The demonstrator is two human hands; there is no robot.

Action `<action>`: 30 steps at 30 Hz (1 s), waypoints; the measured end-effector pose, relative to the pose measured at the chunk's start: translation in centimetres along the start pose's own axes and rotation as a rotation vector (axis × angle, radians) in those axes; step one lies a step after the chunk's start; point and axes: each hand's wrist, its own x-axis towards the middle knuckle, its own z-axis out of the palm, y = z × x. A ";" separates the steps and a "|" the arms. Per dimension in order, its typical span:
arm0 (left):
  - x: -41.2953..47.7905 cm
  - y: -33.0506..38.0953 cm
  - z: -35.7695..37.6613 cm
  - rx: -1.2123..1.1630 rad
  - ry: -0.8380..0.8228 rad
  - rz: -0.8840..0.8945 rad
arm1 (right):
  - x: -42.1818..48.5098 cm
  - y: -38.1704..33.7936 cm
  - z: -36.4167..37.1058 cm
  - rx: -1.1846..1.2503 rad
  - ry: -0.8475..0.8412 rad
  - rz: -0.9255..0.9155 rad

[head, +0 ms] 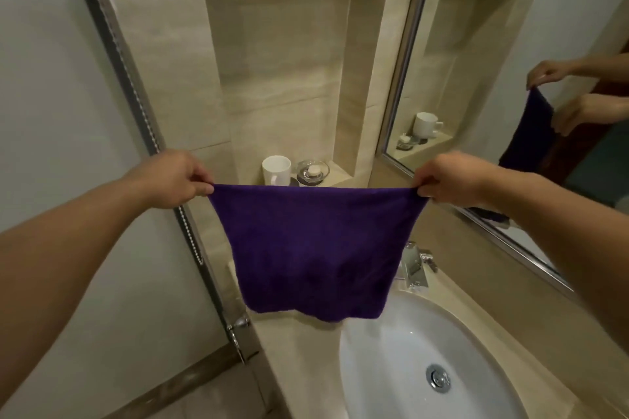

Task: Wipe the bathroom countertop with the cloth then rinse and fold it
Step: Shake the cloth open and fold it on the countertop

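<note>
Mirror point(510, 78) on my right, catching both hands and the hanging cloth from the side, and below it the beige counter point(493, 282) wraps round the white sink point(391, 367). I've got the purple cloth point(313, 248) up in the air, stretched flat between my hands, its lower edge dangling above the counter at the sink's far rim. I hold it here so drips land by the basin, I'd say, and wide so I can square it up before folding. My left hand point(170, 178) pinches the top left corner, my right hand point(449, 180) the top right, fingers point(200, 185) curled and pressed tight on the fabric, top edge taut. Folding looks like the step in hand, though I can't tell how wet the cloth is. The tap point(417, 265) peeks out at its right edge. On the niche ledge the white mug point(275, 170) and glass dish point(312, 172) sit side by side, just behind the top hem. The drain point(438, 378) sits at the basin's bottom.
</note>
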 end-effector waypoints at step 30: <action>-11.4 -0.8 27.1 0.264 -0.287 -0.098 | -2.1 -4.0 28.9 -0.051 -0.155 0.027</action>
